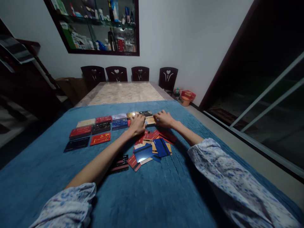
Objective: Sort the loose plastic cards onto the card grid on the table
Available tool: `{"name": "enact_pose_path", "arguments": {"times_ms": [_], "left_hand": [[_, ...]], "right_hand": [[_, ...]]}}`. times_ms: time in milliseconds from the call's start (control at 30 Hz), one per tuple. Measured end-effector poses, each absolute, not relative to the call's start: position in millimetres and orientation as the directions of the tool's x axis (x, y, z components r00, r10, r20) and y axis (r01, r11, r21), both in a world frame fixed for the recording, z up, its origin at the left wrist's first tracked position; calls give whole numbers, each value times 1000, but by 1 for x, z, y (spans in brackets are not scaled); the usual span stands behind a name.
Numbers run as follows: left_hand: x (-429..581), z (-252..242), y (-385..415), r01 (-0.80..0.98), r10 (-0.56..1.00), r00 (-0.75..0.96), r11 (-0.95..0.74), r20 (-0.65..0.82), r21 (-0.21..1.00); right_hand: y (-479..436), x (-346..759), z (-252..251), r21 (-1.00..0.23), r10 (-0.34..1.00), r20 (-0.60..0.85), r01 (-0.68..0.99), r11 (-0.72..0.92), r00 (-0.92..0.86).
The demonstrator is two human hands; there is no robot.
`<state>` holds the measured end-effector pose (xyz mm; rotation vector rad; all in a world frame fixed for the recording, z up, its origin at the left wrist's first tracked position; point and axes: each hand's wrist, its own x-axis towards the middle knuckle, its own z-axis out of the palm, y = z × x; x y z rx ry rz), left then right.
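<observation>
Head view: both hands out over the desk (123,91), fingers half curled. Left hand (137,125) bent down at the left end of a gold card stack (150,120); right hand (164,119) has fingertips at its right end. Stack sits between them; cannot tell whether either hand grips it or only touches.

Just beyond: a black stack (145,112) and another gold stack (131,114). Leftward, more cards in rough rows: silver over blue (119,124), red over black (101,128), cream over red (80,131). Nearest row: dark card (76,144), orange-red card (100,138).

Nearer the wearer, below the hands, a loose heap (143,153) of overlapping red, blue and tan cards. Black cards (122,164) partly under the left forearm. All on a blue cloth (166,196). Four dark chairs (116,70) past the far end; shelved wall recess (99,23) above.
</observation>
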<state>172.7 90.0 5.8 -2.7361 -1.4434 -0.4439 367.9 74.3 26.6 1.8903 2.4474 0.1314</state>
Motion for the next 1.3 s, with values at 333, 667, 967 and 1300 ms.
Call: {"name": "enact_pose_path", "arguments": {"times_ms": [333, 667, 967, 1300], "left_hand": [[178, 2, 103, 846, 842, 498, -524, 208, 96], [179, -2, 115, 845, 850, 493, -519, 186, 133], [179, -6, 120, 848, 857, 486, -510, 173, 143], [182, -5, 115, 855, 856, 477, -504, 200, 120]], "right_hand": [[98, 365, 28, 83, 966, -47, 963, 257, -254], [112, 367, 23, 49, 960, -95, 962, 269, -263], [117, 370, 18, 25, 960, -67, 961, 275, -273], [109, 369, 17, 31, 964, -14, 964, 265, -265]]}}
